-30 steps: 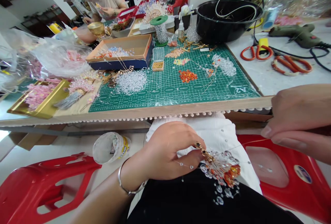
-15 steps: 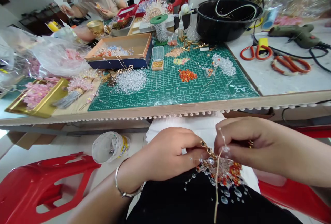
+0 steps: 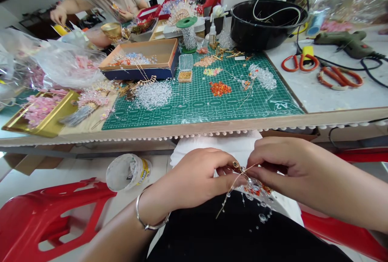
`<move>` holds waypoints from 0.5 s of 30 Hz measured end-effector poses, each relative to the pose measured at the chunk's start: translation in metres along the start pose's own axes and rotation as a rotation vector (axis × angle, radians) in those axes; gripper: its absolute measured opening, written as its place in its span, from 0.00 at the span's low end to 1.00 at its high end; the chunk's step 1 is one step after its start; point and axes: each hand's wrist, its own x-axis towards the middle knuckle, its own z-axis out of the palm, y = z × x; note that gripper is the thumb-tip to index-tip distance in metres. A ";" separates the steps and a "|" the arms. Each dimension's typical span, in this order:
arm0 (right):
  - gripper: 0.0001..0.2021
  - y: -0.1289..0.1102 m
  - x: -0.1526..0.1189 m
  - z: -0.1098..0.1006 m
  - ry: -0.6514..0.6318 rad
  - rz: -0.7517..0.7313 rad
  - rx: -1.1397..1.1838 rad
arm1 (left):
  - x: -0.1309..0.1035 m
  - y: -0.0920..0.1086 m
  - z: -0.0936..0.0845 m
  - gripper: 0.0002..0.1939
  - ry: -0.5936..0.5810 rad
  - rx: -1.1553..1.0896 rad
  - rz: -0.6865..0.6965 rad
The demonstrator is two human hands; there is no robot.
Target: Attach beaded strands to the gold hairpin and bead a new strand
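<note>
My left hand [image 3: 197, 177], with a silver bangle at the wrist, pinches the gold end of a beaded ornament [image 3: 257, 189] above my lap. Clear and orange beads hang from the ornament on fine strands. My right hand [image 3: 281, 165] is closed at the ornament's right side, its fingertips pressed around a thin gold wire [image 3: 228, 193]. That wire crosses in front of the ornament and slants down to the left past my left thumb. White cloth [image 3: 218, 143] lies beneath both hands. What sits between the right fingertips is partly hidden.
On the green cutting mat [image 3: 194, 110] lie clear beads [image 3: 154, 94] and orange beads [image 3: 220, 89]. Behind are an open box [image 3: 139, 70] and a black basin [image 3: 266, 26]. Red-handled pliers [image 3: 300, 63] lie right. A bucket [image 3: 127, 172] and red stool [image 3: 60, 213] stand below. A person sits across.
The wire has swung from hanging nearly straight down to slanting left. My right hand has shifted slightly left, and the ornament has turned. Across the table, the person's hand has reached out to the left.
</note>
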 end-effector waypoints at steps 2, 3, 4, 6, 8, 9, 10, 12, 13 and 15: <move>0.15 -0.002 -0.001 0.001 -0.002 0.003 0.031 | 0.001 -0.001 0.003 0.17 0.035 0.005 -0.016; 0.14 -0.003 -0.001 0.001 -0.007 0.007 0.044 | 0.002 -0.002 0.004 0.17 0.054 0.014 -0.019; 0.14 -0.003 -0.002 0.001 -0.005 0.007 0.059 | 0.002 -0.002 0.006 0.16 0.073 0.028 -0.022; 0.15 -0.004 -0.002 0.000 0.040 -0.019 0.095 | 0.002 -0.003 0.007 0.16 0.126 0.066 -0.022; 0.16 -0.005 -0.003 -0.002 0.127 -0.075 0.123 | 0.002 -0.004 0.008 0.18 0.192 0.105 -0.019; 0.16 -0.006 -0.005 -0.004 0.181 -0.094 0.122 | 0.001 -0.005 0.007 0.19 0.229 0.123 -0.015; 0.14 -0.007 -0.007 -0.006 0.239 -0.102 0.113 | 0.001 -0.006 0.007 0.20 0.264 0.141 -0.008; 0.12 -0.008 -0.013 -0.010 0.337 -0.092 0.103 | -0.001 -0.008 0.006 0.20 0.336 0.177 0.013; 0.11 -0.009 -0.016 -0.012 0.372 -0.081 0.114 | -0.001 -0.009 0.006 0.20 0.371 0.191 0.031; 0.12 -0.009 -0.020 -0.015 0.418 -0.042 0.180 | -0.003 -0.010 0.006 0.19 0.417 0.193 0.072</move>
